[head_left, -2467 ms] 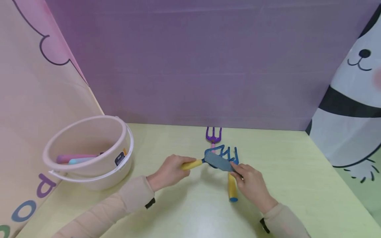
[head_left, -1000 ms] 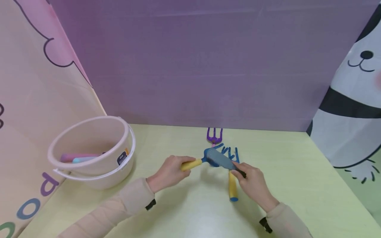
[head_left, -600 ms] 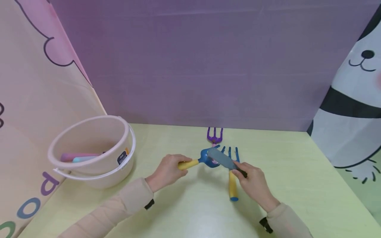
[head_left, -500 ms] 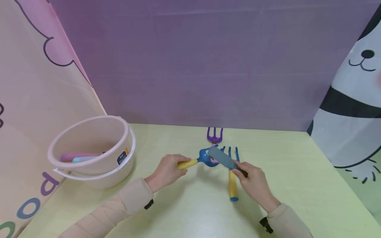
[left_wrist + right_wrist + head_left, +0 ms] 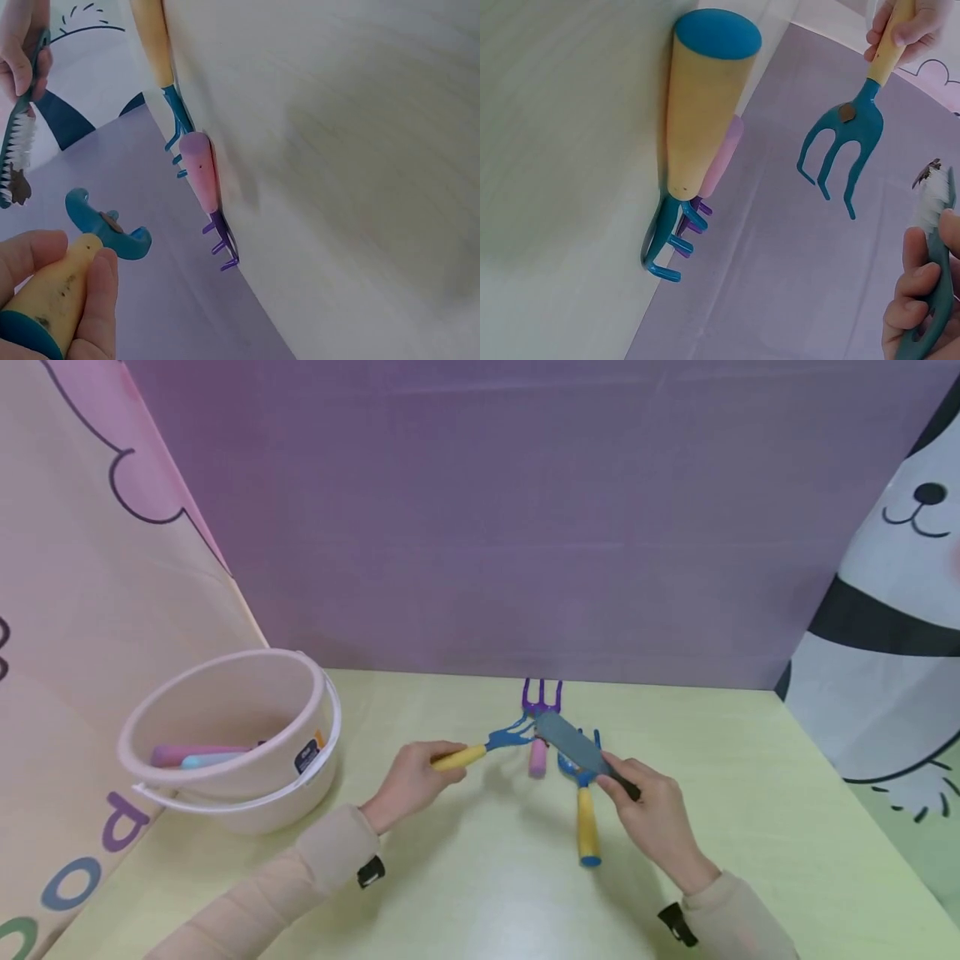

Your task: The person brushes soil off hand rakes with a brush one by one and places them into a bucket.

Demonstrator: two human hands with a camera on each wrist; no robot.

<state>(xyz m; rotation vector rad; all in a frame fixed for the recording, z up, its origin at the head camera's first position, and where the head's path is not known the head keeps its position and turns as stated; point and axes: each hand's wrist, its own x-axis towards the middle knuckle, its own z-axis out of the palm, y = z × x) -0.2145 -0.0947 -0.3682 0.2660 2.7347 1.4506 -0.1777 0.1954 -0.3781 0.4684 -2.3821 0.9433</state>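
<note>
In the head view, my left hand (image 5: 411,783) grips the yellow handle of a blue-headed garden hand fork (image 5: 459,757), raised above the table. The right wrist view shows its three tines and a brown patch (image 5: 847,112) at their base. My right hand (image 5: 651,810) holds a dark green scrubbing brush (image 5: 572,745) by its handle. White bristles (image 5: 22,142) with a brown clump near the brush's tip show in the left wrist view. Both wrist views show brush and fork apart. Below lie a second yellow-handled fork (image 5: 587,827) and a purple fork with a pink handle (image 5: 537,760).
Two pale pink buckets (image 5: 225,777), one nested in the other, stand at the table's left. Pink and light blue handles (image 5: 202,755) lie inside. A purple panel (image 5: 510,527) borders the back of the pale table (image 5: 480,902).
My left hand has drawn the fork leftward and upward and turned it, so its head shows differently. The brush has shifted slightly right, uncovering more of the pink handle and the second fork.
</note>
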